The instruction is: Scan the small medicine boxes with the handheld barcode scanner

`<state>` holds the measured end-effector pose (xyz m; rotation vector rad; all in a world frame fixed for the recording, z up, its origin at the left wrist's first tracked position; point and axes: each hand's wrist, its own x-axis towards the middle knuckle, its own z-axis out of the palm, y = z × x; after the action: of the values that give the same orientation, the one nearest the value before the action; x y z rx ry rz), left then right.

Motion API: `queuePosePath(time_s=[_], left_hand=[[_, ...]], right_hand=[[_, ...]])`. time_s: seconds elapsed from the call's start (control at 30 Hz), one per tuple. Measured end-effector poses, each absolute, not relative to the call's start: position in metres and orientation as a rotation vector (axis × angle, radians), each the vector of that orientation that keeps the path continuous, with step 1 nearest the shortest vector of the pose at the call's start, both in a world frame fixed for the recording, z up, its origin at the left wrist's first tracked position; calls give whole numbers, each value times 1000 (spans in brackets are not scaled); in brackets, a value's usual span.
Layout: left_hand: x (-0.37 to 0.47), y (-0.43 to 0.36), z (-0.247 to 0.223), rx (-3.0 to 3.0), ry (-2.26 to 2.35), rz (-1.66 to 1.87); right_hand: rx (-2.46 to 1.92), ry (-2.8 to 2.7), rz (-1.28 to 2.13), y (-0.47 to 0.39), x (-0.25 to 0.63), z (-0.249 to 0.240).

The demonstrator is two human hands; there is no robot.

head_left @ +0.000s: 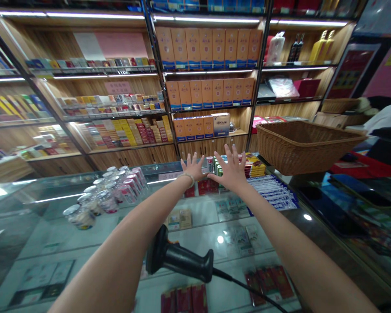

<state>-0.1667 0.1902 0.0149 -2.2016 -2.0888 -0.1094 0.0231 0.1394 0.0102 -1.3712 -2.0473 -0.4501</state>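
Note:
Both my arms reach forward over a glass counter (117,234). My left hand (193,167) has its fingers spread, with nothing in it. Beside it, thumbs almost meeting, my right hand (230,171) is also spread and empty. Small cylindrical packs (210,163) stand just behind and between the hands. Yellow and brown packets (256,166) lie right of my right hand, with blue-and-white sticks (273,191) in front of them. Below my forearms a black barcode scanner (182,258) lies on the glass, its cable running to the lower right. Whether my fingertips touch the packs, I cannot tell.
Clear-lidded jars (80,216) and pink-and-white packs (133,184) stand in rows on the left of the counter. A wicker basket (306,148) sits at the right. Shelves with orange boxes (211,48) line the back wall. Red packs (184,300) show under the glass.

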Motion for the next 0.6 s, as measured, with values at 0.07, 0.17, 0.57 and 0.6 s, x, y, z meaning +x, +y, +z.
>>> queuePosePath(time_s=[0.07, 0.17, 0.57, 0.6], left_hand=[[-170, 185, 16, -2216, -2060, -83], [-175, 177, 19, -2227, -2025, -63], [-193, 122, 49, -2270, -1885, -43], [-195, 115, 53, -2267, -1876, -46]], right_hand=[[-1373, -2050, -446, 141, 24, 9], [-1381, -2042, -438, 143, 25, 7], [-1344, -2067, -412, 128, 16, 23], [-1337, -2080, -410, 125, 14, 27]])
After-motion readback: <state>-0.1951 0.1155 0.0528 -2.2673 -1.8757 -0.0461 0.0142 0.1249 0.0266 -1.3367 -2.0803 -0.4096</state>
